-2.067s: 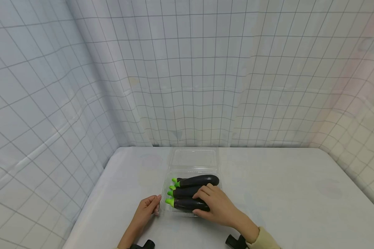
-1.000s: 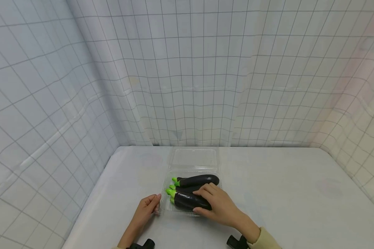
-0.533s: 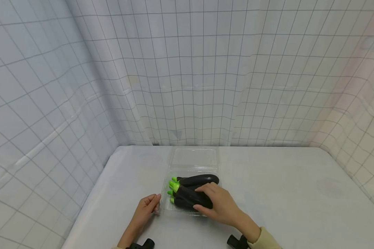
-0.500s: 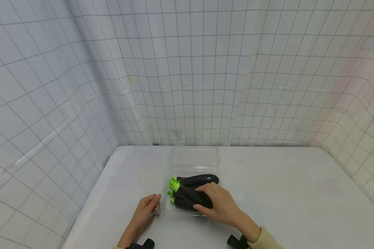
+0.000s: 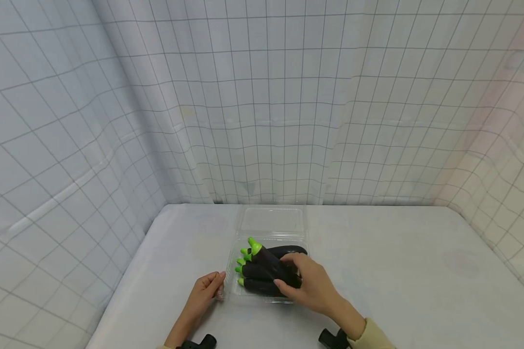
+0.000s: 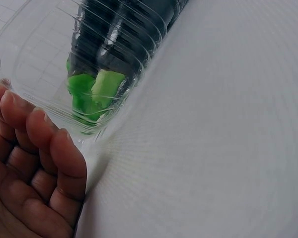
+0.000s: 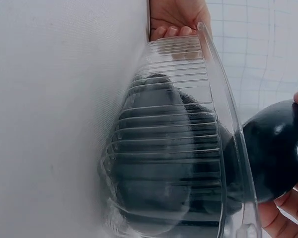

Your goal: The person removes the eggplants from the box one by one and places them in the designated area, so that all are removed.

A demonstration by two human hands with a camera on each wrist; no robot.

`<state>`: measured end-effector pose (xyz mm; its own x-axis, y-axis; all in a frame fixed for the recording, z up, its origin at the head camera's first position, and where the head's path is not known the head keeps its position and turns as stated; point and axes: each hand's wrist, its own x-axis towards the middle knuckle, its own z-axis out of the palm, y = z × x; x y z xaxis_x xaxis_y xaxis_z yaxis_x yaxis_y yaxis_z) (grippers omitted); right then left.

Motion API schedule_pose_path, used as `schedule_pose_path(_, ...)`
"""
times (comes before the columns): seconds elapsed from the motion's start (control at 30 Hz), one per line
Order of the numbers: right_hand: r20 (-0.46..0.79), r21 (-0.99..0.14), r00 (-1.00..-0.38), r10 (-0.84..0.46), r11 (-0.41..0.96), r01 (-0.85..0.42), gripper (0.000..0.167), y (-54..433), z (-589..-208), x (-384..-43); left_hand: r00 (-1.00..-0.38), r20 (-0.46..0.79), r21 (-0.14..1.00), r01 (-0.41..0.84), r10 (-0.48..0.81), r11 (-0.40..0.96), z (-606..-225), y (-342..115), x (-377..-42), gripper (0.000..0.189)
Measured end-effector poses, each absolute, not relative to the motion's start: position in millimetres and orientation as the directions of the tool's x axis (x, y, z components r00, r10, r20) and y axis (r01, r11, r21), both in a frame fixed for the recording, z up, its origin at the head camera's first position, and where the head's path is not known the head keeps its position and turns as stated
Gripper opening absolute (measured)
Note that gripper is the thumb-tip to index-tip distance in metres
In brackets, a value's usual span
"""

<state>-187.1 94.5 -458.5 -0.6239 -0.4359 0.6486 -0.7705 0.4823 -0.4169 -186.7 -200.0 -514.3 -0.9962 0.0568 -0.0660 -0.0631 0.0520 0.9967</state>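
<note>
A clear plastic clamshell box (image 5: 229, 285) sits near the front of the table, its lid (image 5: 270, 221) folded back flat. Pinched at the box's left front corner rim are the fingers of my left hand (image 5: 204, 292); the left wrist view shows those fingers (image 6: 64, 153) curled at the rim. My right hand (image 5: 313, 285) grips a dark eggplant (image 5: 271, 263) by its rounded end. That eggplant slants over the box, green stem pointing up and left. Beneath it, several more eggplants (image 5: 258, 287) lie side by side with their green stems to the left. In the right wrist view the held eggplant (image 7: 273, 148) is above the box rim.
A white cloth covers the table (image 5: 384, 266). Grid-patterned curtains (image 5: 288, 121) hang behind and on both sides. Black wrist mounts (image 5: 332, 339) show at the lower edge of the head view.
My right hand has taken up the front eggplant and turned it, so its stem swung from pointing left to up and back, rising over the others. My left hand stayed at the box corner.
</note>
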Motion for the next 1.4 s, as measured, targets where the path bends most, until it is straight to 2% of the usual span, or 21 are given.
schedule_pose_path(0.23,0.657,-0.476,-0.648,-0.385,0.454,-0.753,0.04,97,-456,-189,-0.996,-0.061,0.997,-0.058,0.064,0.044,-514,-200,-186,0.038)
schedule_pose_path(0.67,0.713,-0.521,-0.646,-0.274,0.41,-0.749,0.042,109,-453,-196,-0.996,-0.073,0.996,-0.07,0.048,0.054,-513,-199,-186,0.038)
schedule_pose_path(1.03,0.722,-0.559,-0.675,-0.151,0.449,-0.697,0.042,125,-447,-205,-0.997,-0.064,0.997,-0.061,0.052,0.05,-511,-198,-184,0.038)
schedule_pose_path(1.27,0.747,-0.579,-0.664,-0.038,0.455,-0.677,0.044,135,-449,-209,-0.996,-0.069,0.997,-0.067,0.05,0.048,-511,-198,-184,0.039)
schedule_pose_path(1.4,0.736,-0.6,-0.677,0.007,0.472,-0.646,0.042,139,-444,-206,-0.996,-0.082,0.996,-0.08,0.046,0.048,-511,-198,-186,0.038)
